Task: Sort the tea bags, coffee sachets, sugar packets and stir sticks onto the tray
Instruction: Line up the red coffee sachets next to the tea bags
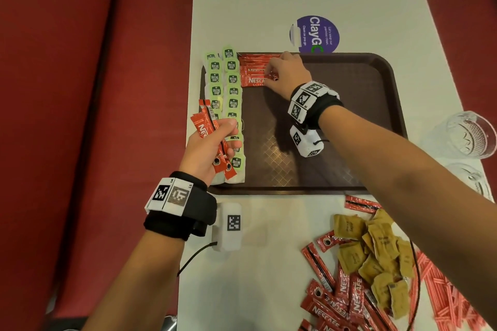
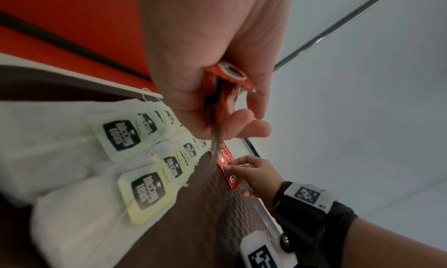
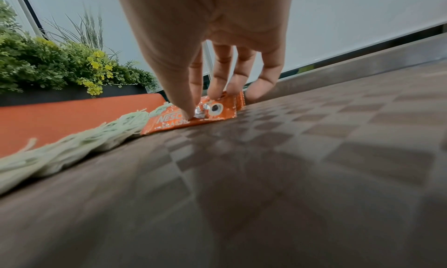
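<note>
A brown tray (image 1: 349, 94) lies on the white table. Green-tagged tea bags (image 1: 224, 94) run in two columns down its left side. Red coffee sachets (image 1: 251, 70) are stacked in its far left corner. My right hand (image 1: 270, 76) is down on that stack, thumb and fingertips (image 3: 216, 92) pinching the top coffee sachet (image 3: 169, 121) near its end. My left hand (image 1: 228, 140) hovers over the tea bags (image 2: 121, 136) and grips a bunch of coffee sachets (image 1: 205, 126), whose ends stick out of the fist (image 2: 227, 75).
On the table near right lies a loose pile: coffee sachets (image 1: 336, 301), brown sugar packets (image 1: 376, 255) and red-striped stir sticks (image 1: 446, 295). A glass (image 1: 468, 134) stands right of the tray. A purple sticker (image 1: 314, 33) lies beyond it, a red bench (image 1: 80, 115) on the left.
</note>
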A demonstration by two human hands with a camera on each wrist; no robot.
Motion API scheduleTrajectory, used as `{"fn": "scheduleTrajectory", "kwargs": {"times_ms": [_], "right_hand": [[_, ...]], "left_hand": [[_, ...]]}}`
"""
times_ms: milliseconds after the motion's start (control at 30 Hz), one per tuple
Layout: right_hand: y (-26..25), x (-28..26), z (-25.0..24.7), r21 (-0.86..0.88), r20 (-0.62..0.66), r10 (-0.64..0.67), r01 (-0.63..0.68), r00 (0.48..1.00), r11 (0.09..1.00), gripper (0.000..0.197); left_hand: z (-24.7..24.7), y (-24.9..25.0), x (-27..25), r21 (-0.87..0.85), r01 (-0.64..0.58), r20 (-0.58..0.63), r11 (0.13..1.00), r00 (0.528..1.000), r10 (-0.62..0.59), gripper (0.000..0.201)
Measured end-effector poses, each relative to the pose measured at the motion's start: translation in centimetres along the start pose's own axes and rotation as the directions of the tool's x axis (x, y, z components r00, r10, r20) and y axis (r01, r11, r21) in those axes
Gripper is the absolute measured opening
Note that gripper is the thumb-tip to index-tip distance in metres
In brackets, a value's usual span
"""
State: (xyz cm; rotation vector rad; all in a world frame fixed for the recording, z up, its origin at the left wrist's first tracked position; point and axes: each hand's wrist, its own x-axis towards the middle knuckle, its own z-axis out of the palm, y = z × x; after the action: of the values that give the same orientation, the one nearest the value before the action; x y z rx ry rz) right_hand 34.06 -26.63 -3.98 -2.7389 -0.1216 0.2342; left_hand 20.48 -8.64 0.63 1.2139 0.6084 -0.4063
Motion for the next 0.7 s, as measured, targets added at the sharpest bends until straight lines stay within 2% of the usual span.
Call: {"fn": "scheduleTrajectory", "kwargs": {"times_ms": [200, 300, 367, 433, 467, 533, 567, 633, 700], "right_hand": [[-0.1, -0.2, -0.2, 0.033, -0.006, -0.022, 0.022, 1.0, 0.999, 0.024], [-0.3, -0.5, -0.9, 0.058, -0.016, -0.06, 0.06, 0.998, 0.996, 0.026], [-1.0, -1.3, -1.8, 0.175, -0.019, -0.121, 0.123, 0.992, 0.977, 0.03], [-2.5, -2.9, -3.0, 0.398, 0.049, -0.184, 0.149, 0.982, 0.905, 0.03], [-3.2, -3.9, -3.7, 0.501, 0.134, -0.217, 0.123, 0.967, 0.857, 0.028], [-4.3, -5.7, -4.7, 0.609, 0.311, -0.308, 0.061, 0.899, 0.791, 0.023], [-4.5, -6.3, -5.0, 0.648, 0.352, -0.35, 0.044, 0.868, 0.761, 0.021], [-4.3, -7.2, -5.6, 0.744, 0.348, -0.383, -0.004, 0.855, 0.668, 0.012], [-3.5, -7.5, -6.2, 0.817, 0.324, -0.366, -0.063, 0.873, 0.573, 0.009]], "left_hand": [[0.4, 0.0, 0.1, 0.001, 0.002, 0.024, 1.0, 1.0, -0.002, 0.002], [0.5, -0.1, 0.2, -0.017, 0.033, 0.054, 0.999, 0.998, -0.032, 0.013], [0.6, -0.2, 0.2, 0.017, 0.038, 0.08, 0.999, 0.996, -0.039, 0.022], [0.8, -0.1, 0.2, 0.109, -0.008, 0.091, 0.994, 0.996, -0.001, 0.024], [1.0, -0.1, 0.1, 0.167, -0.049, 0.085, 0.985, 0.996, 0.035, 0.022], [1.1, 0.0, 0.1, 0.277, -0.131, 0.058, 0.952, 0.991, 0.119, 0.018], [1.1, 0.0, 0.0, 0.319, -0.158, 0.049, 0.934, 0.987, 0.151, 0.017], [0.9, 0.1, -0.3, 0.34, -0.18, 0.053, 0.923, 0.984, 0.172, 0.017], [0.6, 0.3, -0.7, 0.254, -0.165, 0.06, 0.953, 0.986, 0.155, 0.015]]}}
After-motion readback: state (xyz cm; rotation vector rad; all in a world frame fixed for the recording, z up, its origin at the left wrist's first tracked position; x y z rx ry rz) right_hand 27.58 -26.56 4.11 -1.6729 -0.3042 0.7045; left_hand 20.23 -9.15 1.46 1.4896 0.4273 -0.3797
